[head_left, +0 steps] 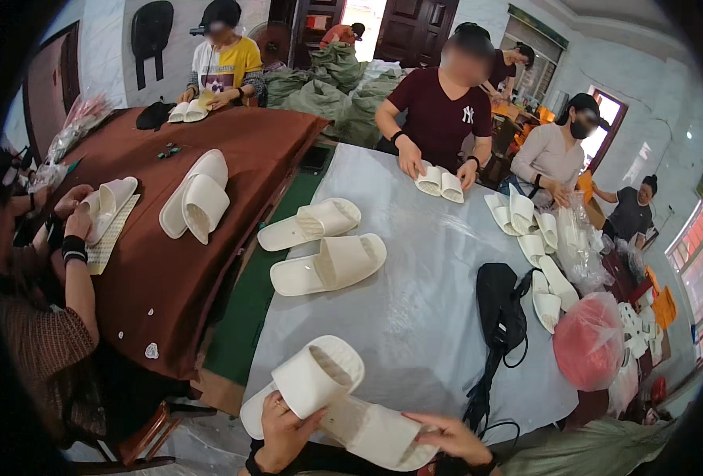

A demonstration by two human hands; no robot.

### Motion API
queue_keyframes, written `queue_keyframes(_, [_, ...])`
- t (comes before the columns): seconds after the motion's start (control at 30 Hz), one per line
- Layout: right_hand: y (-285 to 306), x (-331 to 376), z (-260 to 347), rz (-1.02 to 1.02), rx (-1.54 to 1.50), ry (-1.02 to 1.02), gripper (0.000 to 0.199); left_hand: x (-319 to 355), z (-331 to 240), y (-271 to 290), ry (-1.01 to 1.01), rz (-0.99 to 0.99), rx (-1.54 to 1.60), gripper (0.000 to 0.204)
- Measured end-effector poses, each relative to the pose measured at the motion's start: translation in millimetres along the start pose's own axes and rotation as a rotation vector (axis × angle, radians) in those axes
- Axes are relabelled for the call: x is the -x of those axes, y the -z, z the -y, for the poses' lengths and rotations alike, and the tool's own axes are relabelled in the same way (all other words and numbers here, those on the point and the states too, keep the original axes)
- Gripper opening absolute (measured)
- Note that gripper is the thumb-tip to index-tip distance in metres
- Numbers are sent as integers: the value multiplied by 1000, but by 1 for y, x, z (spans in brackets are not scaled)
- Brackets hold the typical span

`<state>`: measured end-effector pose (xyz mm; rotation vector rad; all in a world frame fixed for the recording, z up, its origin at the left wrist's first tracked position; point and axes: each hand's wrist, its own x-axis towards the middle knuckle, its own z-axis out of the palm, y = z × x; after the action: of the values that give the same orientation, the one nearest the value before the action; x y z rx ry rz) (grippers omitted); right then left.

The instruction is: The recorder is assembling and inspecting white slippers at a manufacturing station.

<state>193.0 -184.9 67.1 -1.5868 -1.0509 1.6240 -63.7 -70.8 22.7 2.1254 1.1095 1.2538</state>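
At the near edge of the grey-covered table, my left hand (pixel 284 432) grips a white open-toe slipper (pixel 312 381), its fingers closed along the side of the wide strap. A second white slipper (pixel 379 435) lies tilted below and to the right of it. Around the front part of that one my right hand (pixel 450 438) closes, fingers over the strap; its thumb is partly hidden. Farther up the table rest two more white slippers, one (pixel 331 266) in front of the other (pixel 312 224), both empty.
A black sling bag (pixel 500 305) and a pink plastic bundle (pixel 589 341) are at the right, near more slippers (pixel 553 282). Across the table a person (pixel 446 111) handles a slipper pair (pixel 438 182). Left stands a brown-covered table (pixel 129 309), where others hold slippers.
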Motion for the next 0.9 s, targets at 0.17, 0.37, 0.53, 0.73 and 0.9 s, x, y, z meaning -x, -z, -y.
queue_keyframes(0.17, [44, -51, 30, 230, 252, 175, 50, 2, -7, -20, -93, 99, -87, 29])
queue_keyframes(0.37, [22, -80, 23, -643, 872, 548, 45, 4, -3, -9, 40, 438, -350, 41])
queue_keyframes(0.53, [-16, -28, -6, -644, 706, 189, 69, 9, 4, 11, 48, 321, -166, 38])
queue_keyframes(0.73, [-49, -41, -3, -705, 979, 256, 79, -1, 2, -12, 79, 651, -212, 70])
queue_keyframes(0.9, [-42, -43, -25, -758, 985, 307, 65, 17, 5, -27, -37, 677, -297, 78])
